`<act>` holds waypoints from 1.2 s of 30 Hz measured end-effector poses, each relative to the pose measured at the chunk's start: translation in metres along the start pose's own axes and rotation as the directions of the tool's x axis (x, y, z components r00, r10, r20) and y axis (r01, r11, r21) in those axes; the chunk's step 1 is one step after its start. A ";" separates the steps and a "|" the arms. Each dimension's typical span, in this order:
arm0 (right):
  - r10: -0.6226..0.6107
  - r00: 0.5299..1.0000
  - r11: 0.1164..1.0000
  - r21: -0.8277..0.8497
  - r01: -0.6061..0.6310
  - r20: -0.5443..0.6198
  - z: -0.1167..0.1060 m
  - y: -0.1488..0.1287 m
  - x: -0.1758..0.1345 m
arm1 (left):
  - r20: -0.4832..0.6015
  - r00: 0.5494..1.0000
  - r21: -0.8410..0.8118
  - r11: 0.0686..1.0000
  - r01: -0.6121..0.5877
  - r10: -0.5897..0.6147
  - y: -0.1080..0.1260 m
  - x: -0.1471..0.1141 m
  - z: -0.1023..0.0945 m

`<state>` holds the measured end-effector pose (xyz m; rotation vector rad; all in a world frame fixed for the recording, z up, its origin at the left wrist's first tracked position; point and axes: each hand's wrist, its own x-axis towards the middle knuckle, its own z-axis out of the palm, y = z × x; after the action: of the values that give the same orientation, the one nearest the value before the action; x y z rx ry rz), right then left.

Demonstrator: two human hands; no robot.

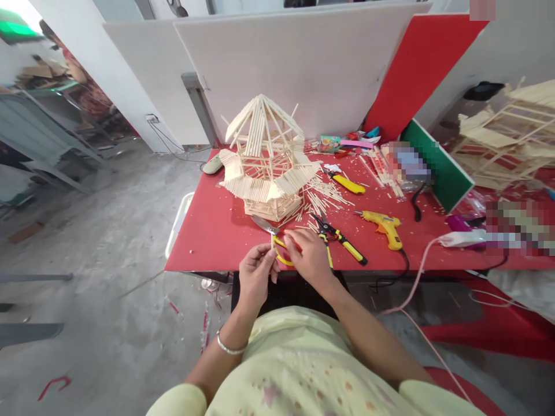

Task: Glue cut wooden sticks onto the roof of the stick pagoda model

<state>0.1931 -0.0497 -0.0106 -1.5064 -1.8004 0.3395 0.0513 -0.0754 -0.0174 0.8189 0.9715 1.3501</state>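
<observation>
My left hand [256, 271] is closed, pinching a short thin wooden stick [272, 241] upright between thumb and fingers. Against the yellow handles of a pair of scissors [263, 224], my right hand [309, 254] is curled, with the blades pointing away to the left and close to the stick. Part of the scissors' grip is hidden by the fingers. Just beyond both hands stands a pagoda-like model [260, 188] built from pale sticks, with a peaked upper roof and a wider lower roof.
Loose sticks [325, 196] lie beside the model on the red tabletop [208, 231]. To the right are black-and-yellow pliers [347, 242], a yellow utility knife [349, 184] and a yellow glue gun [384, 225] with its cord. Another stick model [503, 138] stands far right. White boards [277, 69] lean behind.
</observation>
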 end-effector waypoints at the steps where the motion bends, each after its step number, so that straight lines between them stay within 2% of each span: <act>1: 0.021 1.000 0.993 0.119 -0.022 0.009 -0.007 -0.003 0.000 | 0.011 1.000 0.005 1.000 0.006 -0.006 0.000 0.000 0.001; 3: 0.064 0.997 0.947 0.312 -0.074 0.044 -0.018 -0.008 0.000 | 0.033 0.999 0.018 1.000 0.024 -0.025 -0.002 -0.002 0.005; 6: 0.087 0.995 0.908 0.406 -0.100 0.052 -0.028 -0.014 -0.001 | 0.081 0.994 0.068 0.996 0.061 -0.067 -0.006 -0.006 0.009; 10: 0.093 0.995 0.901 0.423 -0.098 0.031 -0.039 -0.013 -0.005 | 0.154 0.983 0.146 0.986 0.076 -0.098 -0.009 -0.008 0.016; 14: 0.125 0.992 0.889 0.442 -0.122 0.023 -0.053 -0.007 -0.013 | 0.211 0.963 0.139 0.980 0.140 -0.168 -0.010 -0.011 0.030; 16: 0.158 0.987 0.876 0.459 -0.149 0.019 -0.058 -0.005 -0.017 | 0.262 0.939 0.120 0.973 0.197 -0.222 -0.011 -0.014 0.038; 19: 0.183 0.982 0.866 0.466 -0.181 0.040 -0.065 -0.001 -0.017 | 0.360 0.881 0.042 0.948 0.314 -0.308 -0.010 -0.017 0.047; 21: 0.176 0.981 0.883 0.427 -0.194 0.082 -0.073 0.009 -0.014 | 0.396 0.848 -0.018 0.921 0.390 -0.352 -0.007 -0.016 0.050; 23: 0.212 0.977 0.933 0.292 -0.213 0.035 -0.086 0.030 -0.009 | 0.369 0.852 -0.068 0.903 0.424 -0.372 -0.004 -0.014 0.050; 24: 0.250 0.965 0.959 0.158 -0.237 -0.073 -0.093 0.045 -0.008 | 0.344 0.860 -0.087 0.899 0.428 -0.376 -0.002 -0.013 0.050; 25: 0.283 0.934 0.955 -0.030 -0.296 -0.217 -0.101 0.062 -0.007 | 0.321 0.869 -0.104 0.898 0.427 -0.376 -0.001 -0.011 0.049; 26: 0.307 0.892 0.901 -0.200 -0.384 -0.331 -0.109 0.080 -0.008 | 0.307 0.875 -0.117 0.898 0.425 -0.374 0.000 -0.010 0.049; 27: 0.338 0.857 0.817 -0.330 -0.472 -0.390 -0.116 0.099 -0.009 | 0.302 0.877 -0.125 0.897 0.424 -0.373 -0.001 -0.008 0.049; 29: 0.471 0.791 0.630 -0.478 -0.612 -0.391 -0.126 0.134 -0.016 | 0.304 0.873 -0.133 0.891 0.435 -0.381 -0.002 -0.005 0.049; 31: 0.598 0.729 0.537 -0.509 -0.673 -0.333 -0.132 0.161 -0.022 | 0.294 0.872 -0.140 0.885 0.444 -0.391 -0.004 -0.003 0.050; 34: 0.702 0.652 0.522 -0.417 -0.744 -0.287 -0.140 0.187 -0.023 | 0.267 0.892 -0.146 0.899 0.412 -0.365 -0.002 0.002 0.050; 36: 0.720 0.640 0.548 -0.347 -0.761 -0.267 -0.146 0.195 -0.017 | 0.254 0.916 -0.146 0.924 0.353 -0.309 0.005 0.008 0.049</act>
<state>0.4355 -0.0500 -0.0396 -2.5538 -1.0796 0.2625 0.0938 -0.0637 0.0060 0.6132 0.7491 1.0106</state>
